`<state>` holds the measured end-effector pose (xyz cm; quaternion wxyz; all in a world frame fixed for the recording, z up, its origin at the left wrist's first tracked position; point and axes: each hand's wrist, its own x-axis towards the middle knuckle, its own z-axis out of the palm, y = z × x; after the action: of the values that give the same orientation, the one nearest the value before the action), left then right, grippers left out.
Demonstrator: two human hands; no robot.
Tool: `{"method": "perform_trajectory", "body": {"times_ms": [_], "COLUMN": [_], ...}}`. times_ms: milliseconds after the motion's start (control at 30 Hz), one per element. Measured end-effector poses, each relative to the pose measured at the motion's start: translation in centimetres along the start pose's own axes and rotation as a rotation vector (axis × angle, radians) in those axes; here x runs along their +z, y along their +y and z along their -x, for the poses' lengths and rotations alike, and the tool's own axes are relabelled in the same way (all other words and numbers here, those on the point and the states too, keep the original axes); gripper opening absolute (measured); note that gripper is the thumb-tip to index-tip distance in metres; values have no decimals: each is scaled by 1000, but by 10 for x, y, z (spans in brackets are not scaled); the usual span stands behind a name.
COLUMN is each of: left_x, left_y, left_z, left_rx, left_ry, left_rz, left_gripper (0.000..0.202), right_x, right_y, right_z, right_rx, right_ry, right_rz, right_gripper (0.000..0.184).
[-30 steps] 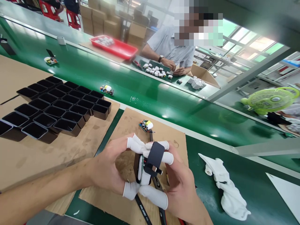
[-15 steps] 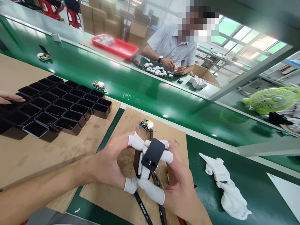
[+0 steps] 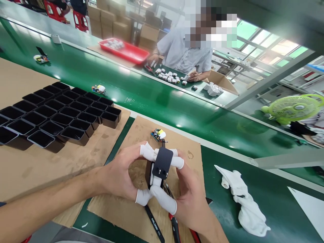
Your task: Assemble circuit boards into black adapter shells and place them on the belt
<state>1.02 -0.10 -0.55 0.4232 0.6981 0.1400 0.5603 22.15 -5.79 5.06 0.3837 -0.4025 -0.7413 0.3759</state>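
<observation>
My left hand (image 3: 121,175), with white finger cots on thumb and fingertips, is closed on a black plastic casing (image 3: 148,172). White-cotted fingers of my right hand (image 3: 188,185) close around a charger assembly with a black plug faceplate (image 3: 164,162) showing metal pins. A white part (image 3: 156,180) sits between faceplate and casing; how far it lies inside is hidden by my fingers. Beyond my hands, a circuit board (image 3: 158,134) rests on the cardboard mat (image 3: 187,145). Below them lie a black tweezers-like tool (image 3: 154,223) and red-and-black-handled pliers (image 3: 174,224).
Several rows of open black casings (image 3: 65,111) stand at left on cardboard. Circuit boards (image 3: 98,89) lie on the green belt (image 3: 152,98). White cloth (image 3: 249,206) is at right. Opposite, a co-worker (image 3: 187,54) sits by white parts and a red tray (image 3: 136,55). A green fan (image 3: 295,107) stands right.
The faceplate has shifted slightly left and straightened in my fingers. Boards on the belt have moved left. Another hand has left the casings at far left. The co-worker's one hand moved toward the red tray.
</observation>
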Motion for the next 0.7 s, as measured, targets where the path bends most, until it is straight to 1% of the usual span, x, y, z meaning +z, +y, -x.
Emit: {"method": "perform_trajectory", "body": {"times_ms": [100, 200, 300, 367, 400, 500, 533, 667, 700], "left_x": [-2, -3, -1, 0, 1, 1, 1, 0, -1], "left_y": [-2, -2, -2, -2, -3, -4, -5, -2, -1], "left_z": [0, 1, 2, 3, 3, 2, 1, -2, -3], "left_rx": [2, -4, -22, -32, -24, 19, 29, 67, 76], "left_ry": [-9, 11, 28, 18, 25, 68, 75, 74, 71], "left_rz": [-72, -48, 30, 43, 38, -22, -45, -83, -94], "left_gripper": [51, 57, 62, 64, 64, 61, 60, 61, 63], "right_x": [6, 9, 7, 7, 7, 9, 10, 12, 13], "right_y": [7, 12, 14, 14, 14, 15, 16, 21, 22], "right_z": [4, 6, 5, 4, 3, 3, 3, 6, 6], "right_rx": [41, 53, 37, 38, 49, 97, 106, 63, 55], "right_ry": [59, 102, 138, 151, 153, 144, 142, 160, 162], "right_rz": [24, 14, -80, -120, -122, -114, -119, -165, -172], "right_gripper": [75, 70, 49, 43, 46, 67, 69, 58, 58]}}
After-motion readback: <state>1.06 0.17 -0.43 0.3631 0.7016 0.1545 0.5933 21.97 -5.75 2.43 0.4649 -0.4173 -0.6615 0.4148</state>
